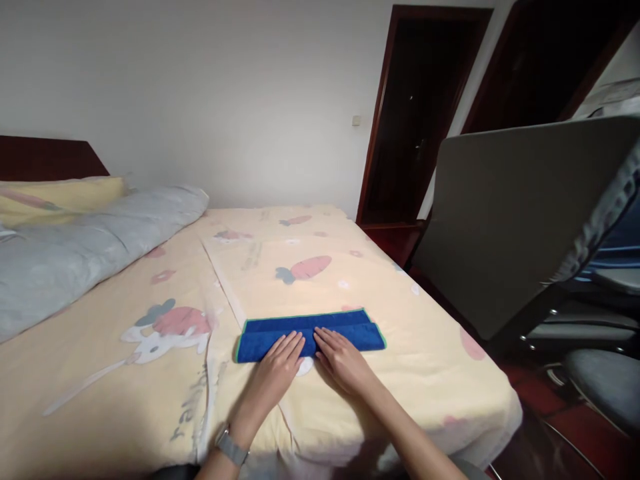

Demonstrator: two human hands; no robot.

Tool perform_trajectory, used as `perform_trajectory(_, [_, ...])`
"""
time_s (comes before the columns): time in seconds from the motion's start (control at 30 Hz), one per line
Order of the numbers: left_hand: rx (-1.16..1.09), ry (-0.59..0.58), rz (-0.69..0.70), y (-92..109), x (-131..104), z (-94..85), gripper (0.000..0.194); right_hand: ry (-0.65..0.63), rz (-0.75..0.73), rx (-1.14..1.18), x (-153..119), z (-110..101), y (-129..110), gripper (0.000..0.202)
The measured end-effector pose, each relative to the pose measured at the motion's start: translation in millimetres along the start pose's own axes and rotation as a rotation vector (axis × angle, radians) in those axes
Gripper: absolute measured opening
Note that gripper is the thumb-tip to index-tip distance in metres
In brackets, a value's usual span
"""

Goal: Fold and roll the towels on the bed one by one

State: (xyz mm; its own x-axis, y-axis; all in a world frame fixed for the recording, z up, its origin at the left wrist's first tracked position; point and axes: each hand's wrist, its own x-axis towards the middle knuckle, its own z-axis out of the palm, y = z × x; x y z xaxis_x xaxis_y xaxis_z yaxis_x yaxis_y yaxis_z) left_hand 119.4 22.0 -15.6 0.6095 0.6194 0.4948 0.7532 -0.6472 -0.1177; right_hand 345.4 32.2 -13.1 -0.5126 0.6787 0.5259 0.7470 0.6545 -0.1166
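A blue cloth (pixel 345 327) with green edging lies folded into a long strip on the yellow bedsheet (pixel 260 287). My left hand (pixel 281 365) rests palm down on the front edge of the cloth, left of its middle, with fingers stretched flat. To the right of it, my right hand (pixel 344 359) lies flat on the same fold, fingers extended and pointing up and left. Both thumbs are partly hidden. On my left wrist is a watch (pixel 231 445) with a grey band.
A rolled grey quilt (pixel 100 240) and a yellow pillow (pixel 95 193) lie at the bed's left, by a dark headboard (pixel 45 157). Right of the bed stand a large grey panel (pixel 515 213) and a stool (pixel 605 387). A dark door (pixel 420 120) is in the far wall.
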Motion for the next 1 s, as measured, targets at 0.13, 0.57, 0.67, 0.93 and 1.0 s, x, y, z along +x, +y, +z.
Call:
perform_trajectory(0.13, [-0.047,-0.042,0.004,-15,-11,13.2,0.046,-0.051,-0.061,-0.011,-8,11,13,0.043])
perform_trajectory(0.57, [-0.056,-0.078,-0.054,-60,-55,-16.5,0.040,-0.071,0.104,0.058,-66,-43,89,0.046])
perform_trajectory(0.67, [-0.053,-0.065,-0.127,-75,-62,-25.8,0.044,-0.093,0.147,0.045,-66,-45,92,0.059])
perform_trajectory(0.93, [-0.282,-0.097,-0.351,-93,-62,-35.5,0.037,-0.121,0.247,0.099,-55,-52,99,0.064])
perform_trajectory(1.0, [-0.370,-0.098,-0.445,-97,-56,-38.4,0.031,-0.102,0.344,0.210,-49,-56,102,0.053])
